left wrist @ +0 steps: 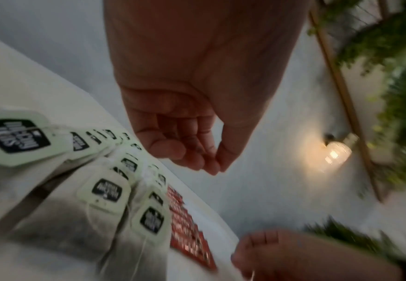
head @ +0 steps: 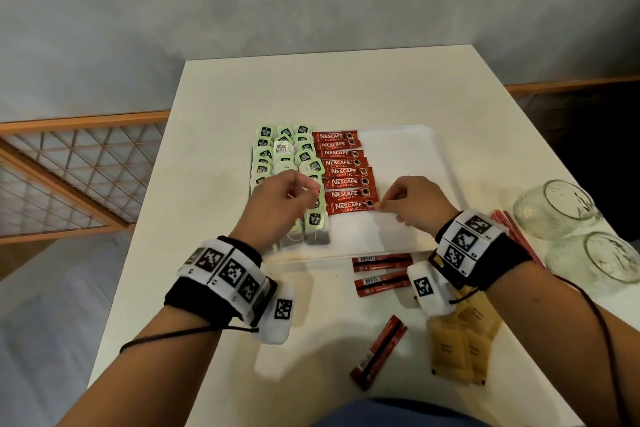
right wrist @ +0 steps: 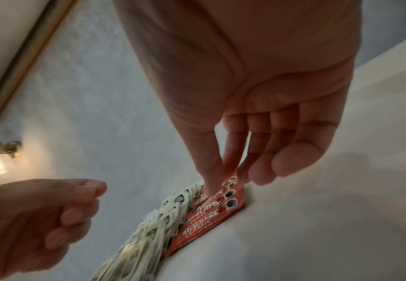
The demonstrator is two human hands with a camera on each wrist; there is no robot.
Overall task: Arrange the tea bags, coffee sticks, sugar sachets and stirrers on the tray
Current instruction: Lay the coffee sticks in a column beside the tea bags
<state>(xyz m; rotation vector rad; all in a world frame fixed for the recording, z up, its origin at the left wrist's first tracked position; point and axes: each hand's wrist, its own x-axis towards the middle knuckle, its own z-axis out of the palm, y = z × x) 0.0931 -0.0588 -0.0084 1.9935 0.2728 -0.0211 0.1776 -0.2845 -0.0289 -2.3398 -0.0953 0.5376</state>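
A white tray (head: 408, 156) lies on the table. Tea bags (head: 284, 152) with green tags fill its left part in rows. Beside them runs a column of red coffee sticks (head: 343, 172). My right hand (head: 381, 206) pinches the right end of the nearest coffee stick (head: 349, 207), thumb on top and fingers behind it (right wrist: 223, 171). My left hand (head: 304, 192) hovers just above the near tea bags (left wrist: 105, 192), fingers curled toward the thumb (left wrist: 211, 167), with nothing seen in it.
Three loose coffee sticks (head: 381, 262) lie on the table in front of the tray. Brown sugar sachets (head: 460, 347) sit under my right wrist. Red stirrers (head: 512, 236) and two glass jars (head: 554, 208) on their sides lie at the right.
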